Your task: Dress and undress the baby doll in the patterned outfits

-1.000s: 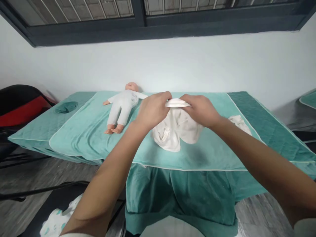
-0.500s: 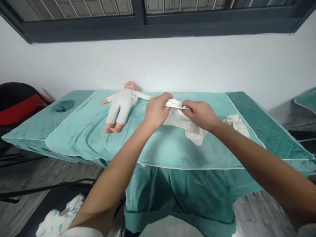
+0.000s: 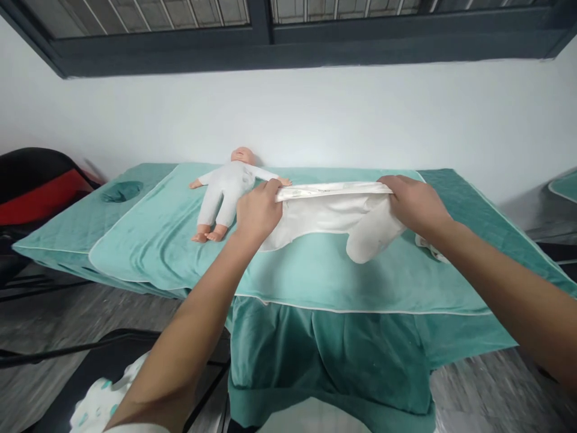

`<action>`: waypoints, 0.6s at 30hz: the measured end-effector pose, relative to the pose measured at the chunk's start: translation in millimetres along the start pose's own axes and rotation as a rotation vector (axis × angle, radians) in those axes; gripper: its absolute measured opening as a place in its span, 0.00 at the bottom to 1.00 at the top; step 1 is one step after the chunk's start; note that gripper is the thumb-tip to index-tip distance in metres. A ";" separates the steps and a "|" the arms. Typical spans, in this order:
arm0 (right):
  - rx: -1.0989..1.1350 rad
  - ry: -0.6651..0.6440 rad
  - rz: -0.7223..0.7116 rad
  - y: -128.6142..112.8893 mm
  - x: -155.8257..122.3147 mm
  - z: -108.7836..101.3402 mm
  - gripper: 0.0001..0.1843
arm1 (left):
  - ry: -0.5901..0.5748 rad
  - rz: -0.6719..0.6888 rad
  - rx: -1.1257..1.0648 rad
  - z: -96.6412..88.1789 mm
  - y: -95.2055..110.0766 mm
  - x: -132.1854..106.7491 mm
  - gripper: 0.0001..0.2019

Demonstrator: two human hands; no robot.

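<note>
A white baby garment (image 3: 324, 213) is stretched between my two hands above the bed, its upper edge pulled nearly straight and its lower part hanging. My left hand (image 3: 260, 209) is closed on one end of that edge. The other end is in my right hand (image 3: 415, 203), fingers wrapped round the cloth. To the left a baby doll (image 3: 229, 185) in a white suit lies on its back, its feet bare. The doll's outstretched hand is just beyond my left hand. Partly hidden behind my right forearm lies a small patterned cloth (image 3: 430, 248).
A green sheet (image 3: 148, 240) covers the bed, which has a face hole (image 3: 121, 191) at its left end. Behind it are a white wall (image 3: 315, 114) and a window. At lower left, a white-and-green patterned cloth (image 3: 97, 403) rests on a dark chair.
My hands have moved apart, left hand leftward and right hand rightward. The garment's bunched upper edge is now drawn out wide between them.
</note>
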State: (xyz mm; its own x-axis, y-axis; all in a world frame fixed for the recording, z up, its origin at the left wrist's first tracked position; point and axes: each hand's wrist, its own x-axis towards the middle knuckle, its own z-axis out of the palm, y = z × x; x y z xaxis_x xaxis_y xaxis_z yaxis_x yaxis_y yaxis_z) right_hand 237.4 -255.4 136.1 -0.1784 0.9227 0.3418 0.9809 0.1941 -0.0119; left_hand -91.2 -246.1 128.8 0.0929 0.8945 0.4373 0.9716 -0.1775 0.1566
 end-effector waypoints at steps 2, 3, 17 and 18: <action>0.007 -0.025 0.041 7.9 -5.6 -2.4 0.24 | -0.038 -0.037 0.011 -0.1 -5.9 0.2 0.18; 0.014 -0.032 0.047 11.2 -7.4 -4.5 0.24 | -0.059 -0.060 0.010 -0.6 -8.6 1.1 0.18; -0.095 -0.135 0.101 -26.1 21.8 76.8 0.25 | -0.161 -0.120 0.034 86.8 1.1 20.5 0.19; -0.019 -0.138 0.040 -39.6 15.8 95.8 0.26 | -0.137 -0.057 0.016 102.4 9.7 9.8 0.20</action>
State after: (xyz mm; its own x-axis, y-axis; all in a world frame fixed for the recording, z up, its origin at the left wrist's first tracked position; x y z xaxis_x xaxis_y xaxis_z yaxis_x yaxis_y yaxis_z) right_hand 188.4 -216.6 52.0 -0.1473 0.9669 0.2085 0.9884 0.1515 -0.0045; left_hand -58.5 -197.0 44.0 0.0654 0.9509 0.3027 0.9795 -0.1191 0.1627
